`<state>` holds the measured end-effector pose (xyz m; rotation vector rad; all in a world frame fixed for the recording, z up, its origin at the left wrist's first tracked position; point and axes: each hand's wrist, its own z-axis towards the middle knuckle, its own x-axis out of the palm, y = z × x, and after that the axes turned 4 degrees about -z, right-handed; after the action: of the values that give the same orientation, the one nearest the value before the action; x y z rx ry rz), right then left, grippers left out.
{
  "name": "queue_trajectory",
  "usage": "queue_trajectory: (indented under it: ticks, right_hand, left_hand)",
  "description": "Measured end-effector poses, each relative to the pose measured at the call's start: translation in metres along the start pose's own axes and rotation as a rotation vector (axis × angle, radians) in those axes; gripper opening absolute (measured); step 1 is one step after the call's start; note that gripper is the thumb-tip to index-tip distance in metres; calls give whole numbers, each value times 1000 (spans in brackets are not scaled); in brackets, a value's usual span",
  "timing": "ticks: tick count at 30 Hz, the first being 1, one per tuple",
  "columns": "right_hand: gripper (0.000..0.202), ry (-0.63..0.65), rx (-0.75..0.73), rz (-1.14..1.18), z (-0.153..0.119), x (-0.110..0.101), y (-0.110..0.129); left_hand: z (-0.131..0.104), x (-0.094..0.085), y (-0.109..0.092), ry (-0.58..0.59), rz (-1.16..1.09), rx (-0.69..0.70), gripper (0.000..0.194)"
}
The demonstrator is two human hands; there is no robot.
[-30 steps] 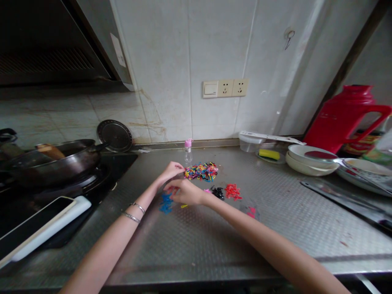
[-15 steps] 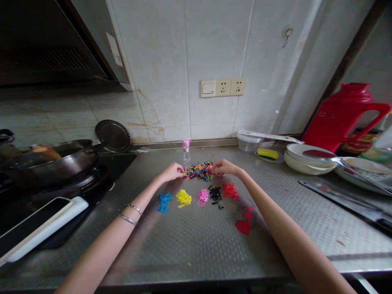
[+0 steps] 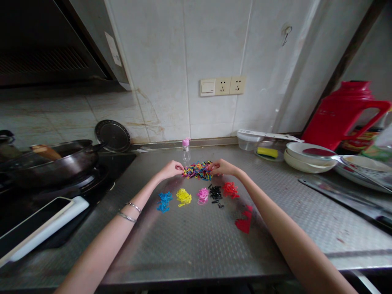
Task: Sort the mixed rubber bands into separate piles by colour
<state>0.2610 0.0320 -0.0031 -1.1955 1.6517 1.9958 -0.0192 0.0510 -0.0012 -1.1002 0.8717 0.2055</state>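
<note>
A heap of small mixed-colour pieces [image 3: 197, 170], narrow and loop-like, lies on the metal counter; their exact kind is too small to tell. At its left edge is my left hand [image 3: 173, 168], fingertips pinched together against the pieces. My right hand [image 3: 223, 167] bends over the right edge with its fingers curled in; whatever they hold is hidden. Nearer me, the same kind of pieces lie in single-colour piles: blue [image 3: 164, 202], yellow [image 3: 183, 197], pink [image 3: 202, 196], black [image 3: 216, 193] and red [image 3: 230, 190].
A small bottle with a pink cap [image 3: 186, 149] stands behind the heap. Red scraps [image 3: 244, 222] lie by my right forearm. Bowls [image 3: 309, 159], a knife [image 3: 343, 200] and a red thermos [image 3: 343, 116] are at right; a wok [image 3: 52, 167] and a phone [image 3: 33, 224] at left.
Both hands have shifted slightly left at the edges of the mixed heap, with the fingers changing position a little. The single-colour piles look the same.
</note>
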Motion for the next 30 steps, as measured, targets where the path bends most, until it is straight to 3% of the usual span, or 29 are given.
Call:
queue_trajectory:
  ticks: [8, 13, 18, 25, 30]
  right_hand:
    - [26, -44, -15, 44, 4, 2, -5]
    - [26, -47, -32, 15, 4, 3, -6]
    - [26, -44, -31, -33, 5, 2, -6]
    - [26, -69, -40, -107, 2, 1, -2]
    - [26, -70, -46, -123, 0, 3, 1]
  left_hand:
    - [1, -9, 0, 17, -39, 13, 18]
    - [-3, -24, -16, 113, -52, -5, 20]
    - [-9, -29, -27, 284, -32, -84, 24]
    - [-2, -10, -13, 247, -21, -15, 22]
    - [-5, 12, -30, 277, 41, 60, 22]
